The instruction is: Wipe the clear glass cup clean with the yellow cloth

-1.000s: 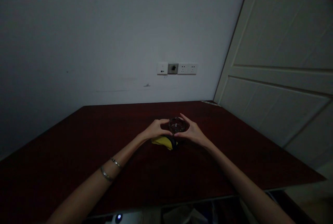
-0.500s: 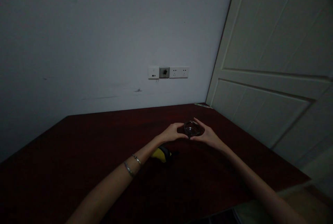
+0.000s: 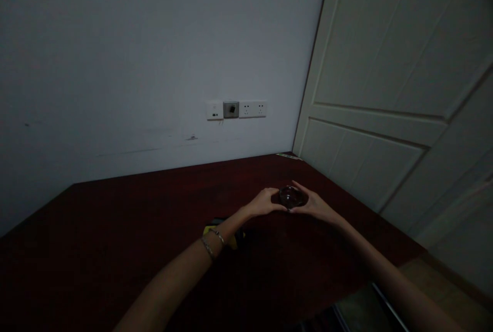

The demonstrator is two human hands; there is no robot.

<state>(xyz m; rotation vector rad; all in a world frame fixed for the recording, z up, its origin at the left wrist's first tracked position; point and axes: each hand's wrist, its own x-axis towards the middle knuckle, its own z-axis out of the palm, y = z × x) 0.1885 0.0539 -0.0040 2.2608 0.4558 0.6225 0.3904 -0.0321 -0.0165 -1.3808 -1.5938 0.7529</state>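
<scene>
One glass dish (image 3: 290, 197) is held, its rim clasped from both sides, at the right-hand part of a dark red table (image 3: 134, 219). Its left side is gripped between thumb and fingers by the left hand (image 3: 265, 202); its right side is gripped in the same way by the right hand (image 3: 315, 206). Whether the dish is lifted or rested on the table cannot be told. A yellow-and-black item (image 3: 233, 242) is partly hidden by the left forearm (image 3: 173, 283), on which two bracelets (image 3: 208, 247) are worn. The table is bordered behind by a pale wall (image 3: 154, 65), fitted with sockets (image 3: 252, 109), and to the right by a panelled door (image 3: 377, 65).
</scene>
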